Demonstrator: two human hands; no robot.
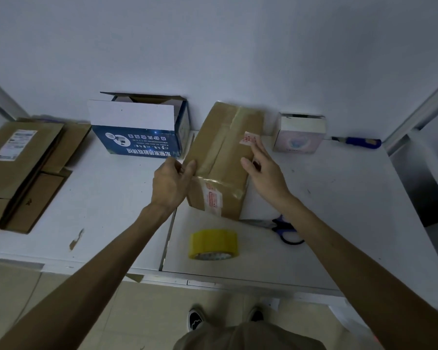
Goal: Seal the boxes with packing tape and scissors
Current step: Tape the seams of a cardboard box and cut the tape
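Observation:
A brown cardboard box [223,157] lies closed on the white table [106,198], with tape strips and red-printed labels on it. My left hand [172,183] grips its near left edge, thumb on top. My right hand [263,170] rests against the box's right side with fingers straight. A roll of yellow packing tape [213,245] stands on the table just in front of the box. Blue-handled scissors [281,227] lie to the right of the roll, partly under my right forearm.
An open blue-and-white box [139,127] stands at the back left. A small white box [299,132] sits at the back right, a blue-handled tool [357,142] beside it. Flattened cardboard [23,173] is stacked at the far left. A wall backs the table.

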